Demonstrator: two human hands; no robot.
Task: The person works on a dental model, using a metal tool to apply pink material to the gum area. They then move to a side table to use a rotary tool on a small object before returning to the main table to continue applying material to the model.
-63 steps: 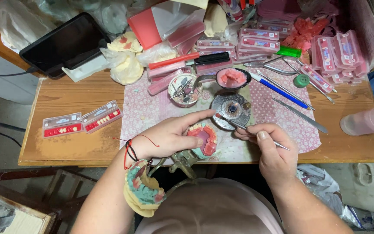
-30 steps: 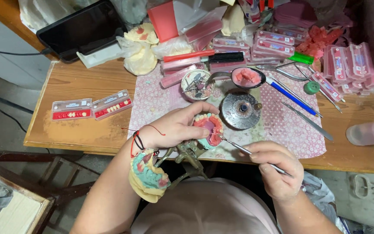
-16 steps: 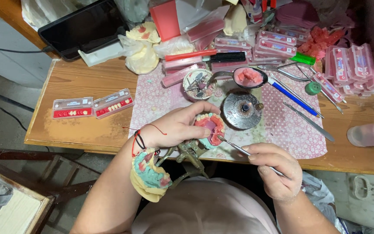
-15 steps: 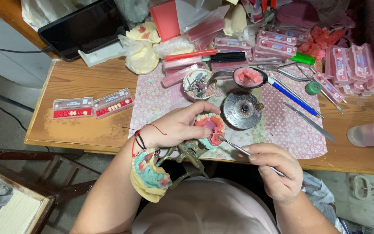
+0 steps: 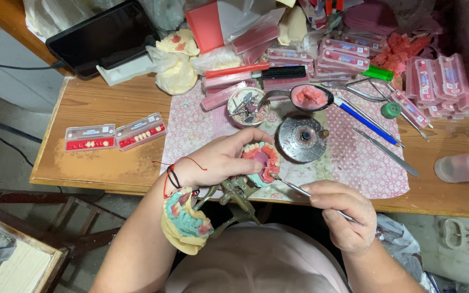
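Where pink wax [image 5: 309, 95] fills, black bowl [image 5: 321, 105]

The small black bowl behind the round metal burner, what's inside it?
The black bowl holds a lump of pink wax that fills most of it. Whatever lies under the wax is covered, so I cannot tell.

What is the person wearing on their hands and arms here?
Both forearms are bare, no sleeves or gloves. The left hand has a thin red string and a dark band at its wrist. The right hand shows nothing worn.
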